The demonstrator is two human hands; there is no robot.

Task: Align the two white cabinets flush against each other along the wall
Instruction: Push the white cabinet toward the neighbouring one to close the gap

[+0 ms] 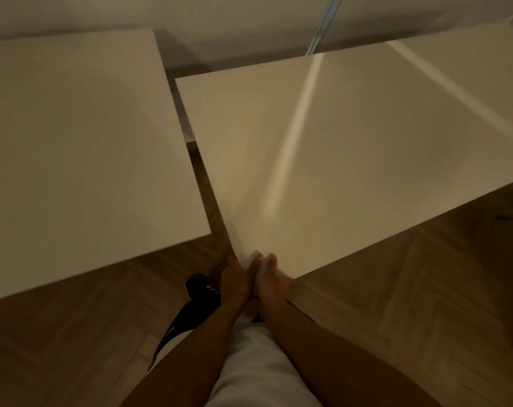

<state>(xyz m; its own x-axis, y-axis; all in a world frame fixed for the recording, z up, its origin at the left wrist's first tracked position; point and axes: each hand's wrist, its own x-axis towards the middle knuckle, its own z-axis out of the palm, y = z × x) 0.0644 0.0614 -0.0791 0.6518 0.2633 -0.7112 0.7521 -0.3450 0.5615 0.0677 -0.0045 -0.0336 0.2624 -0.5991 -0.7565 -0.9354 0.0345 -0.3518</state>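
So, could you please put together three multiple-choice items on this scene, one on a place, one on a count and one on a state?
1. Where do both hands grip?
A. The near corner of the right cabinet
B. The far edge of the left cabinet
C. The wall

2. How many white cabinets are in view?
A. One
B. Two
C. Three

3. How do the cabinets stand to each other?
A. Flush along their sides
B. Stacked
C. Apart, with a gap showing the floor

Answers:
1 A: the left hand and right hand clasp the near corner of the right cabinet.
2 B: only the left cabinet and the right one show.
3 C: wood floor is visible between them, and the right one sits angled.
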